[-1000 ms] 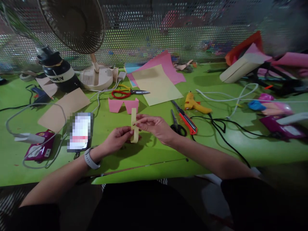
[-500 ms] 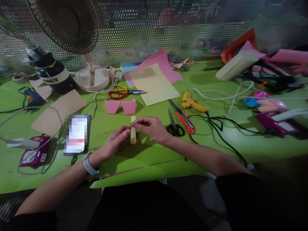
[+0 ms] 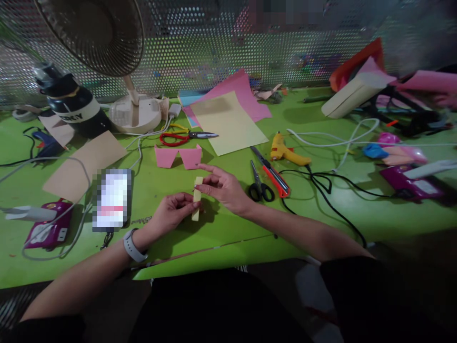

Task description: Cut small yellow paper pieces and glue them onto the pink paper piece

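Note:
A narrow pale yellow paper strip (image 3: 196,196) is held upright just above the green table. My left hand (image 3: 175,209) pinches its lower part between thumb and fingers. Higher up, my right hand (image 3: 228,189) grips the strip between thumb and a finger, its index finger stretched out to the left. Behind the hands stands a pink paper piece shaped like glasses (image 3: 178,157). Black-handled scissors (image 3: 260,188) and a red utility knife (image 3: 274,177) lie to the right of my right hand.
Yellow paper (image 3: 228,124) and pink paper lie at the back. Red-handled scissors (image 3: 176,138) rest before them. A yellow glue gun (image 3: 285,151) trails a black cord at right. A phone (image 3: 112,200), bottle (image 3: 78,109) and fan (image 3: 135,114) stand or lie left.
The yellow strip has tilted slightly and come a little nearer. My left thumb and fingers have shifted down it, and my right index finger has stretched out.

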Demonstrator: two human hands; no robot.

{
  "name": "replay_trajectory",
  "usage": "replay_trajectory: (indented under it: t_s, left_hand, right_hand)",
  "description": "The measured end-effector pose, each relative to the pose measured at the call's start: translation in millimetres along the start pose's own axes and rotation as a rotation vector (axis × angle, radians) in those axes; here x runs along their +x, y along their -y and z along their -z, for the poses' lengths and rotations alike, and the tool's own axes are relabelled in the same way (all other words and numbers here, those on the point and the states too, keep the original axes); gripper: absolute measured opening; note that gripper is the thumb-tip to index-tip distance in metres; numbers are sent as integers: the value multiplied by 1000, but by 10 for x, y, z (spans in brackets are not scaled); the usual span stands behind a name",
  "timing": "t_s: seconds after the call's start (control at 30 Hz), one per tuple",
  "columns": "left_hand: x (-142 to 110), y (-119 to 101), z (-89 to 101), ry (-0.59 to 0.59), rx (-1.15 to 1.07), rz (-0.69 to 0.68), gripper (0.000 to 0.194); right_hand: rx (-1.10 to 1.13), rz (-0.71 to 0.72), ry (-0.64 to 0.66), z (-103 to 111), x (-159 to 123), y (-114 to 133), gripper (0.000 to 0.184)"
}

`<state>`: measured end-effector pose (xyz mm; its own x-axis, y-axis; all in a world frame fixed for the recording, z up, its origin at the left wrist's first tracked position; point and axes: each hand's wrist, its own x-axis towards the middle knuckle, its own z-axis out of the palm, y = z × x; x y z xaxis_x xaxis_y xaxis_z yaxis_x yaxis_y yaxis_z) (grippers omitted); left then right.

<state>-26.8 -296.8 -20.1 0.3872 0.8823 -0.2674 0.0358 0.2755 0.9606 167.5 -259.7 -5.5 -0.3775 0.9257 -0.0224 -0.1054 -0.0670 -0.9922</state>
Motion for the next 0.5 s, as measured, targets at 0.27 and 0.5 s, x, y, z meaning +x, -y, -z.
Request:
replay_trajectory:
  t_s: [0.27, 0.5]
  left_hand:
    - [-6, -12, 2, -10, 69, 4, 28]
    - [-24, -61, -5, -4, 88, 9, 33]
  right_hand:
    - [5, -11, 1, -1, 12, -33, 48]
    - [-18, -20, 6, 21, -1, -22, 46]
